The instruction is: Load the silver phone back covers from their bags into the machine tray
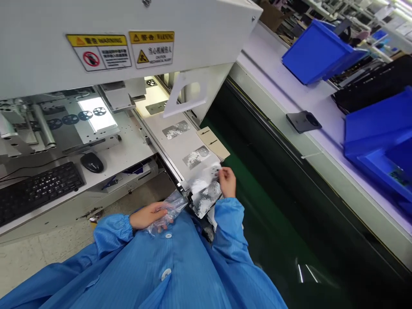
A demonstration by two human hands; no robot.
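My left hand (149, 216) is closed round crumpled clear plastic film (176, 204) in front of the blue coat. With thumb and fingers pinched, my right hand (228, 182) grips the edge of a thin translucent sheet (203, 177) at the near end of a conveyor (175, 150). Below that sheet lie several grey-and-white patterned pieces (206, 202), partly covered. Farther up the belt rest a patterned phone-back-shaped panel (196, 157) and another similar panel (176, 129). A tan card (214, 143) with two dark marks sits at the conveyor's right edge.
A white machine housing (193, 38) with warning labels overhangs the conveyor. At left are a keyboard (38, 189) and a mouse (92, 162). Across a dark green belt (273, 206), a side bench holds a dark phone-shaped item (303, 122) and a blue bin (317, 53).
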